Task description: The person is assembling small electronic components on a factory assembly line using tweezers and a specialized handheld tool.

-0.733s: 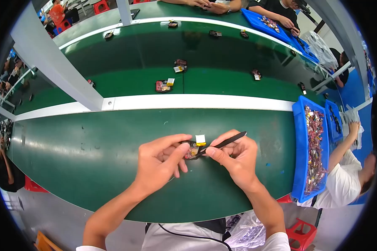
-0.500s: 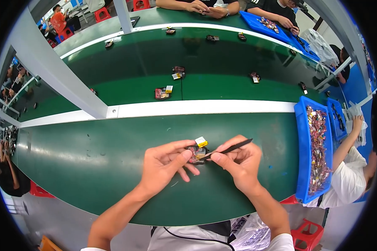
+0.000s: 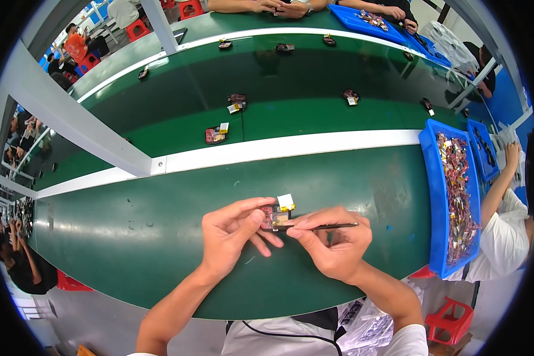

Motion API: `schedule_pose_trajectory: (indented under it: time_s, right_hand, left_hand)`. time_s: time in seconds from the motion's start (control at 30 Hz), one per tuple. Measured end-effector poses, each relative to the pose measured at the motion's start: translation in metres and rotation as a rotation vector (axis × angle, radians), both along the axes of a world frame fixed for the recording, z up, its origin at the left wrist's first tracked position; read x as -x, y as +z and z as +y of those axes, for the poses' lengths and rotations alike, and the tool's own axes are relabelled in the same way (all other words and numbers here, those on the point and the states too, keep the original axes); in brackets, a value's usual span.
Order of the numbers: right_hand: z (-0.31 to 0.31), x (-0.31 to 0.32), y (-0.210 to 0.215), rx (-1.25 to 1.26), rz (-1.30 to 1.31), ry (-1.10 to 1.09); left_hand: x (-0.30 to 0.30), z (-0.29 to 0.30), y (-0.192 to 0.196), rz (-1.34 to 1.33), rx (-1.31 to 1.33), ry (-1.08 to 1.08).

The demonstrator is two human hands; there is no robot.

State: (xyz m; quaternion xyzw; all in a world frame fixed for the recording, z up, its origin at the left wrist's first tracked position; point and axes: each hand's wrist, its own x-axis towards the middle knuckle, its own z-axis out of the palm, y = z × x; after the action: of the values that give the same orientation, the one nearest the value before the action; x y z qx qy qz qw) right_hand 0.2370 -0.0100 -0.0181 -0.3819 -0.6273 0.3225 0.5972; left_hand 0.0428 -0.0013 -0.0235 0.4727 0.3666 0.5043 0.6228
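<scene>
Between the thumb and fingers of my left hand (image 3: 228,234) is a small black device casing with a red circuit board (image 3: 268,218). A white and yellow battery (image 3: 285,202) sticks out from its far edge. My right hand (image 3: 336,244) is closed on black tweezers (image 3: 342,225), which lie almost level. Their tips meet the right part of the casing, though my fingers partly cover the contact. Both hands are above the green worktable (image 3: 130,249).
Past a white rail (image 3: 291,144), a green belt carries several similar devices (image 3: 216,134). A blue tray (image 3: 436,237) of red boards stands on the right, near a person in a white sleeve. A grey post (image 3: 80,115) rises at left. Other people sit across the belt.
The tweezers have swung from a raised slant to nearly level, and my right hand has rolled with them. The devices on the belt have shifted left. My left hand keeps its hold.
</scene>
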Motion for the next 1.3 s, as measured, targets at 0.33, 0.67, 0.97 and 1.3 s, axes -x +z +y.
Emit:
schedule_pose_trajectory:
  time_s: [0.33,0.67,0.97,1.3]
  right_hand:
    - [-0.001,0.006,0.002,-0.05,-0.064,-0.016]
    - [0.003,0.007,-0.001,-0.173,-0.129,-0.009]
    - [0.0,0.007,0.005,0.015,-0.087,-0.048]
    - [0.005,0.007,0.003,-0.072,-0.126,0.037]
  left_hand:
    - [0.001,-0.004,0.004,0.014,-0.026,0.056]
    - [0.005,-0.001,0.007,0.013,-0.014,0.015]
    - [0.007,-0.002,0.01,0.039,0.003,0.03]
    - [0.01,-0.002,0.009,0.053,-0.007,0.029]
